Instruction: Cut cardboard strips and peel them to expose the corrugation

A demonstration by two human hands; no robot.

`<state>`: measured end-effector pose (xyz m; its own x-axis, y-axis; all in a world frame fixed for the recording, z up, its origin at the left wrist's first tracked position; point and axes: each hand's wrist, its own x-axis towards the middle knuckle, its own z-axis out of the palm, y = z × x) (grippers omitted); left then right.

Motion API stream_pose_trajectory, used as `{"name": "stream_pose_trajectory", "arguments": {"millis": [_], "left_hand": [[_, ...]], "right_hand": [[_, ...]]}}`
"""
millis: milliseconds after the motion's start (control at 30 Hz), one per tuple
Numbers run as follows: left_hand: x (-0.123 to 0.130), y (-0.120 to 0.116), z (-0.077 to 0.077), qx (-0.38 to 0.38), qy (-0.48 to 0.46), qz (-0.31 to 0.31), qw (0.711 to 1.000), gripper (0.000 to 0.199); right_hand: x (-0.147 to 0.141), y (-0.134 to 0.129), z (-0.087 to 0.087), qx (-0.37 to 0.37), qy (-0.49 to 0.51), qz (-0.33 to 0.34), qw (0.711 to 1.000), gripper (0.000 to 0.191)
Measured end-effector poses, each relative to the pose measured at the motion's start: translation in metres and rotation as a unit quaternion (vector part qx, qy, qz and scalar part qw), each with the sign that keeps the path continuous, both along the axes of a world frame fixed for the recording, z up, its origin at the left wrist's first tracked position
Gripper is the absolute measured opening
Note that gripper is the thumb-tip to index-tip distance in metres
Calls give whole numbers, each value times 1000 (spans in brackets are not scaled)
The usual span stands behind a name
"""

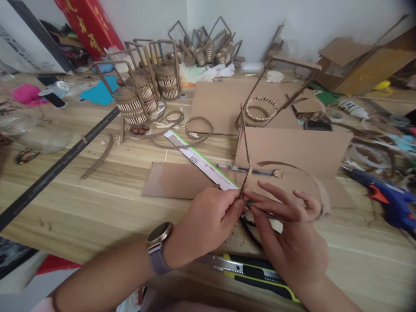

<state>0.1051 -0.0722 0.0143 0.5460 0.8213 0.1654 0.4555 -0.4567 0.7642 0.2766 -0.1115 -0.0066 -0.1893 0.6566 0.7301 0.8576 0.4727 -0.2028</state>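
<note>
A narrow brown braided strip (246, 149) rises from between my hands. My left hand (208, 221), with a watch (159, 234) on its wrist, pinches the strip's lower end between thumb and forefinger. My right hand (292, 238) meets it there, thumb and forefinger closed on the same end, its other fingers raised. From there a flat brown paper strip (320, 184) curls around over the folded cardboard (292, 145). Fingertips hide the exact join. Behind stands an open little basket (260, 112) with a tall handle. A pen (247, 169) lies beyond my hands.
Yellow-black utility knives (256, 271) lie near the table's front edge. A blue glue gun (390, 197) rests at right. A white ruler-like strip (201, 160) lies left of my hands. Finished lidded baskets (130, 104) stand at back left, and a cardboard box (367, 63) at back right.
</note>
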Motion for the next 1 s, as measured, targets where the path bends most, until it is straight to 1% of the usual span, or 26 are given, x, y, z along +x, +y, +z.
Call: {"name": "stream_pose_trajectory", "arguments": {"millis": [233,333,467,600,833,1000], "left_hand": [[1,2,-1,0,-10,-19,1000,26],[0,3,1,-28,-10,-11,1000,23],[0,2,2,-59,-17,-7,998,22],[0,1,1,-51,-13,0,999,22],[0,1,-1,-27,-10,-8,1000,24],[0,3,1,-75,-30,-13,997,21]], "right_hand": [[2,-1,-4,-21,32,10,999,11],[1,-2,-3,-12,35,15,999,15],[-2,-2,-2,-12,24,-5,1000,6],[-2,0,-1,2,9,-1,1000,7],[2,-2,-5,-22,27,0,999,8],[-1,-2,-2,-12,36,3,999,7]]}}
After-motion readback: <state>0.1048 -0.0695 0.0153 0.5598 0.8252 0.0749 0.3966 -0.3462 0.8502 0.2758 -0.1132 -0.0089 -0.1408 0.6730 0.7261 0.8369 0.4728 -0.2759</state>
